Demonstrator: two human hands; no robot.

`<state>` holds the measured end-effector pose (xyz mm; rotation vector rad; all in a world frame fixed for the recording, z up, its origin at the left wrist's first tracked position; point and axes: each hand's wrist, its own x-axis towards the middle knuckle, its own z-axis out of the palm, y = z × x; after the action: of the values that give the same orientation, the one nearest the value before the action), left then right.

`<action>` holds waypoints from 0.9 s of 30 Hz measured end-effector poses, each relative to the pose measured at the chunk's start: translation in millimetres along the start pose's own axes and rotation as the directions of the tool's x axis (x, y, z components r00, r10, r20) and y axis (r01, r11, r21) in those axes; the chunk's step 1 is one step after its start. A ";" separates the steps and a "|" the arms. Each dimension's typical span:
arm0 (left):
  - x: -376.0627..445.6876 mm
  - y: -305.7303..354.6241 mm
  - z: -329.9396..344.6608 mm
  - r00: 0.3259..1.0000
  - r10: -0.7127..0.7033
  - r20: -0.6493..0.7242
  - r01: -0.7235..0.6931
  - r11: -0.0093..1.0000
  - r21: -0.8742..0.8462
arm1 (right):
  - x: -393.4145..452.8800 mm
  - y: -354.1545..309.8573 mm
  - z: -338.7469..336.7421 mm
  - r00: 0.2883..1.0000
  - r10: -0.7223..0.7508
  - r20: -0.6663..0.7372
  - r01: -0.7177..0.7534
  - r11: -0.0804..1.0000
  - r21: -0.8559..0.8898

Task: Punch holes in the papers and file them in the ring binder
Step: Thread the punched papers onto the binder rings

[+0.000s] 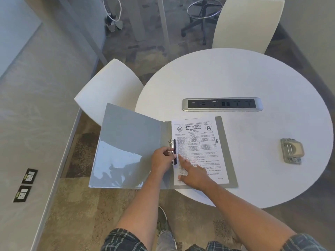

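your ring binder (137, 151) lies open at the near left edge of the round white table (253, 78), its front cover hanging out past the rim. the printed papers (197, 142) sit on the binder's right half, beside the ring mechanism (173, 151). your left hand (161, 161) curls its fingers onto that mechanism, pinching at it. your right hand (194, 173) lies flat on the papers, index finger stretched toward the rings, gripping nothing. the hole punch (291, 151) sits well apart to the right, near the table's edge. a power strip (222, 104) is set into the tabletop beyond the binder.
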<state>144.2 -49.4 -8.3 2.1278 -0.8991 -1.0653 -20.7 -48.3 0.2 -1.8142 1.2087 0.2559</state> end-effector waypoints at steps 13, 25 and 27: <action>-6.1 -3.4 3.6 0.998 0.051 0.029 -0.056 0.980 0.192 | 3.9 -3.9 14.1 0.987 -0.023 -0.161 -0.024 0.958 -0.287; -6.9 -8.8 -3.7 0.999 0.018 0.047 -0.026 0.986 0.164 | 21.7 -11.7 4.4 0.949 -0.194 -0.250 -0.024 0.743 -0.669; -7.6 -8.8 -4.6 0.999 0.021 0.048 -0.029 0.986 0.165 | 21.9 -13.3 1.9 0.947 -0.197 -0.255 -0.031 0.733 -0.680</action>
<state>147.3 -37.2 -9.2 2.2282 -1.0668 -1.0641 1.6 -59.2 -6.4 -2.6299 1.3479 0.4100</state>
